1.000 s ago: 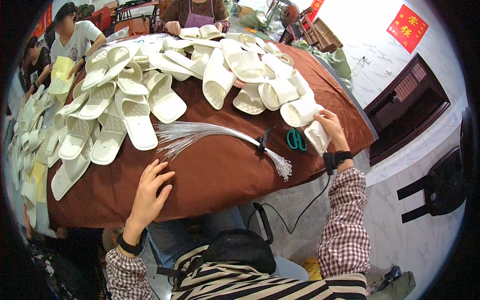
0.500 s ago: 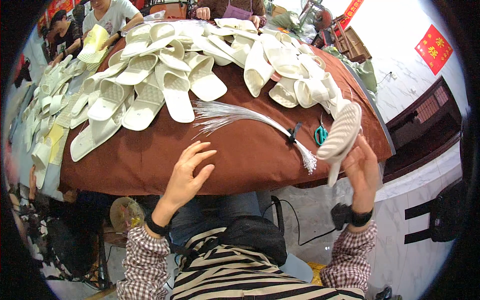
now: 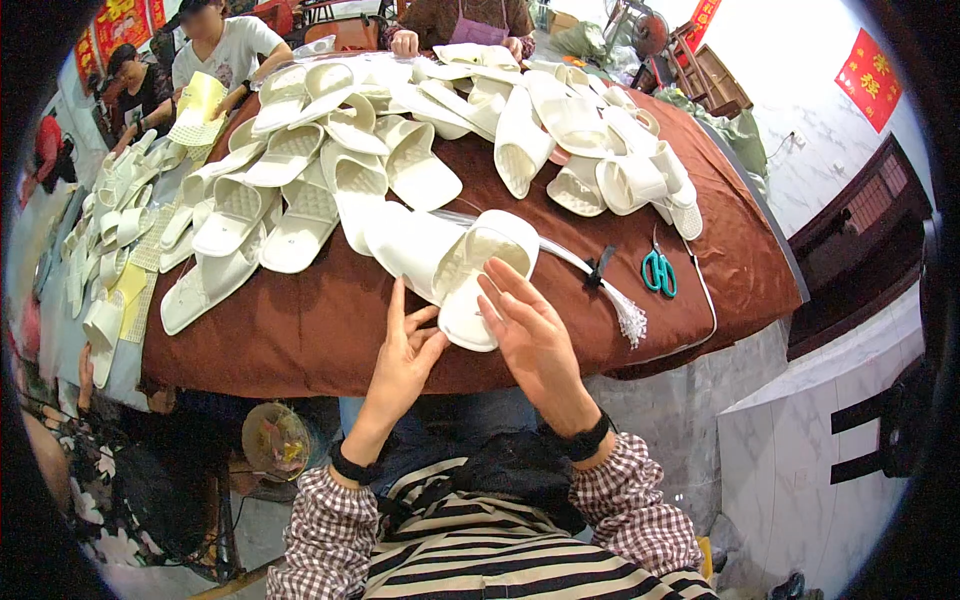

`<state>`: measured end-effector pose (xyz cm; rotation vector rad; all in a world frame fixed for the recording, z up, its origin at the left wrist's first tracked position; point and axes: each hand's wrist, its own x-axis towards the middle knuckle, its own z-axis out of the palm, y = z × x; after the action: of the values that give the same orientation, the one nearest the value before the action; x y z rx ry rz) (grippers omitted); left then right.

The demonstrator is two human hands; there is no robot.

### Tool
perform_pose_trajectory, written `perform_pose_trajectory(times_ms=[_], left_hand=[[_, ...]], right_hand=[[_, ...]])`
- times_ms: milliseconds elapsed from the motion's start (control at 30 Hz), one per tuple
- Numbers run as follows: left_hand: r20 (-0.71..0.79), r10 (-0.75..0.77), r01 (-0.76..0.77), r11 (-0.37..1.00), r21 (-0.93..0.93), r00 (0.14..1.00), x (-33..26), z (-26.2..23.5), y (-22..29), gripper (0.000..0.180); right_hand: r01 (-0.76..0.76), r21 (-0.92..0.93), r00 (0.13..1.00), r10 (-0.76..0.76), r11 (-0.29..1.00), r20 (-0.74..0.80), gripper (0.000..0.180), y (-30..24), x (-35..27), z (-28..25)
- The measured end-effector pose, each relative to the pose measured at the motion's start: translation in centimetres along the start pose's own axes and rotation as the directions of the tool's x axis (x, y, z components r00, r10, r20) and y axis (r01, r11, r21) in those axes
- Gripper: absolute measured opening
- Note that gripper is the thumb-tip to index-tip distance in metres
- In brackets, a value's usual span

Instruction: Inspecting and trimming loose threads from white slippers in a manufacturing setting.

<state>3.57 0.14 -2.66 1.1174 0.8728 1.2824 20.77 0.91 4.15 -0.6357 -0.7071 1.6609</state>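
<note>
At table edge | white slipper point(image 3: 478, 275) between both | left hand point(image 3: 405, 355) spread, touching | right hand point(image 3: 532, 335) flat, supporting

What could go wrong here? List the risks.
1. The white slipper sits at the table's near edge between the left hand and right hand; a loose grip may drop it.
2. The bundle of clear strands hangs near the edge and could be swept off.
3. The scissors lie close to the right hand's reach.
</note>
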Motion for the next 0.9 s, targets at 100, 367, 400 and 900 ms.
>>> perform_pose_trajectory(times_ms=[100,367,400,900], left_hand=[[0.001,-0.018,0.018,0.999,0.044,1.000,0.6,0.1,0.2,0.080],[-0.018,0.095,-0.095,0.995,0.018,0.995,3.1,2.0,0.4,0.046],[-0.014,0.069,-0.070,0.997,-0.026,0.997,3.2,2.1,0.6,0.046],[-0.107,0.193,-0.161,0.953,0.257,0.975,2.7,2.5,0.6,0.032]], right_hand=[[0.245,-0.549,0.954,-0.299,0.799,-0.009,0.033,-0.7,-1.4,-2.2],[0.166,-0.742,0.969,-0.248,0.650,-0.001,0.059,0.7,1.4,-7.5],[0.168,-0.737,0.968,-0.250,0.655,-0.001,0.059,1.0,2.0,-7.7],[0.132,-0.671,0.939,-0.308,0.730,-0.151,0.035,-0.6,-1.1,-5.3]])
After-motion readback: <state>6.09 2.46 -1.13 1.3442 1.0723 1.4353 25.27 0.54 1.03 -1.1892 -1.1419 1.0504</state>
